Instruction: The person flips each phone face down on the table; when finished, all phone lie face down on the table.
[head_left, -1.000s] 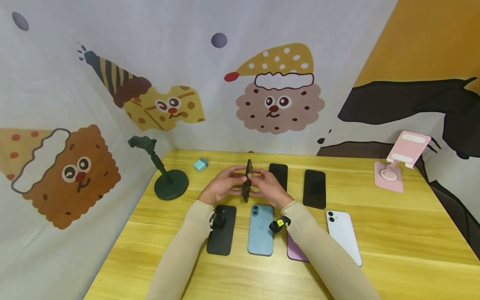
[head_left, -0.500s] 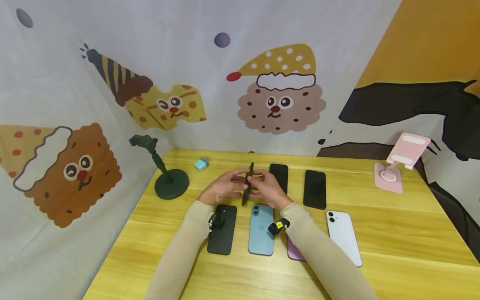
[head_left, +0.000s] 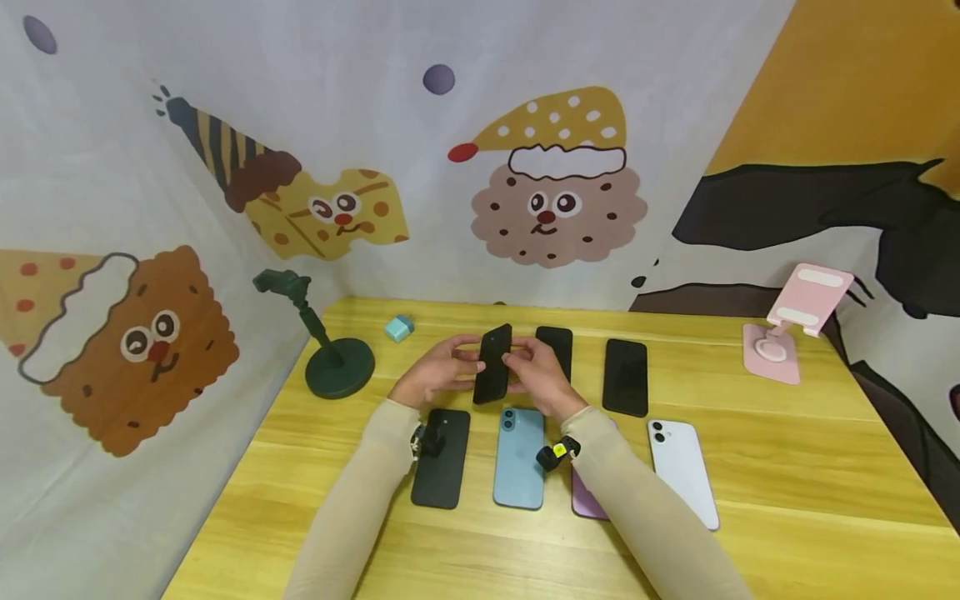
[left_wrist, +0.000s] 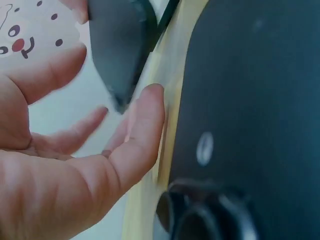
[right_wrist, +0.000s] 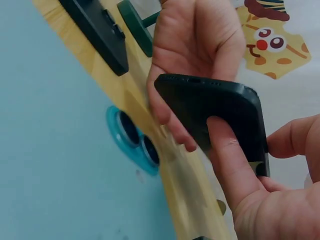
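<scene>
Above the table's middle a black smartphone is held up, tilted. My right hand pinches it by its right edge; in the right wrist view a finger lies across its face. To its left, my left hand has its fingers spread loosely beside it; in the left wrist view the phone hangs just past the thumb. Under the wrists lie a black phone, a blue phone with two lenses, and a purple phone partly hidden by the right sleeve.
Two black phones lie behind and right of the hands, and a white phone nearer. A dark green stand is at left beside a small light-blue block. A pink phone stand stands at the far right.
The held phone has turned from edge-on to showing its dark broad face. The left fingers and right hand stay nearly in place; the other phones have not moved.
</scene>
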